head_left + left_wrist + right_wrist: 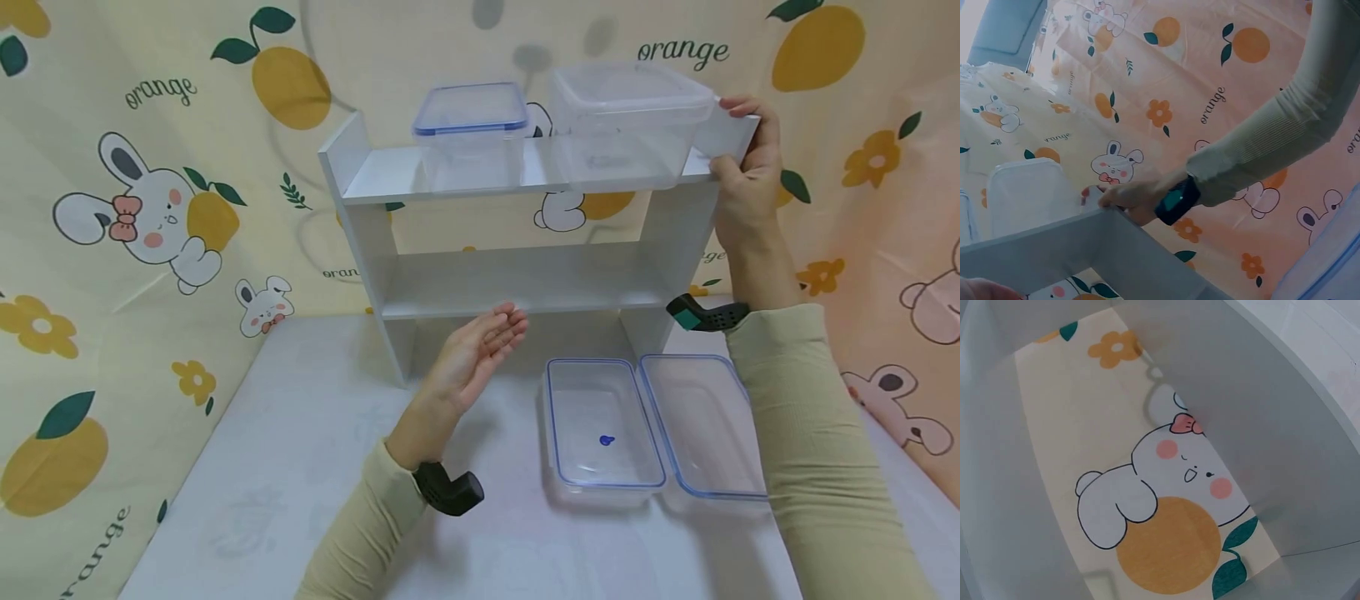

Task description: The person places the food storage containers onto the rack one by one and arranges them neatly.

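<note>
A white shelf unit (517,279) stands on the white cloth. On its top board are a clear lidded container with a blue rim (471,137) at the left and a larger clear container (630,125) at the right. My right hand (753,179) grips the unit's upper right side panel, with the thumb on the near side and fingers over its top edge. In the left wrist view, the right hand (1132,199) also holds that corner. My left hand (480,350) is before the middle board, palm turned up and fingers extended, holding nothing.
Two clear containers with blue rims, the left one (603,425) and the right one (701,429), lie side by side on the table (300,500) before the unit's right half. Printed cloth (187,275) hangs behind. The right wrist view looks into a shelf compartment (1285,425).
</note>
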The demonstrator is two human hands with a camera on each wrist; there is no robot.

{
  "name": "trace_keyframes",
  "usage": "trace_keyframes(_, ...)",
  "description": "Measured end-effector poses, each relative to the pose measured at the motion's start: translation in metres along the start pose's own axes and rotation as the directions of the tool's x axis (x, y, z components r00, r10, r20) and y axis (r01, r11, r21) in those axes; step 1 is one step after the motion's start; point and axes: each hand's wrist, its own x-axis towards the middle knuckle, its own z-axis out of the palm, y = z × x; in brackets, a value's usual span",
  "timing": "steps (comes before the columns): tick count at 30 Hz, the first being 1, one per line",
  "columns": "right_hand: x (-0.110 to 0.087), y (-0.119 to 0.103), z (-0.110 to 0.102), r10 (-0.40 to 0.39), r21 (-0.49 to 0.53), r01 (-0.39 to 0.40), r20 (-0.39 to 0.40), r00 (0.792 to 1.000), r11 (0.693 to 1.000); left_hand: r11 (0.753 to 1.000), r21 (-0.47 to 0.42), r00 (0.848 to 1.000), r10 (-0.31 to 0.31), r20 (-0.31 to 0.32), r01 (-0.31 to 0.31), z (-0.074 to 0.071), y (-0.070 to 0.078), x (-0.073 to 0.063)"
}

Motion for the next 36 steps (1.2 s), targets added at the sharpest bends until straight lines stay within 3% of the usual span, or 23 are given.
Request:
trace_keyframes(6, 0.001, 0.001, -0.001, -0.002, 0.018, 0.002, 0.007, 1.0, 1.0, 1.0, -0.005, 1.0, -0.024, -0.001, 0.024, -0.004, -0.017, 0.001)
trace_keyframes(13, 0.002, 0.002, -0.002, -0.004, 0.041, 0.003, 0.01, 1.0, 0.999, 0.994, 0.049, 0.995, -0.098, -0.017, 0.099, -0.009, -0.038, 0.002)
trace_keyframes(25, 0.001, 0.001, -0.002, -0.009, 0.066, 0.008, 0.023, 1.0, 0.998, 0.951, 0.21, 0.973, -0.213, -0.085, 0.227, -0.016, -0.088, 0.004)
trace_keyframes(36, 0.001, 0.001, -0.003, -0.016, 0.049, 0.014, 0.036, 0.999, 0.999, 0.954, 0.214, 0.969, -0.177, -0.17, 0.211, -0.029, -0.116, 0.005)
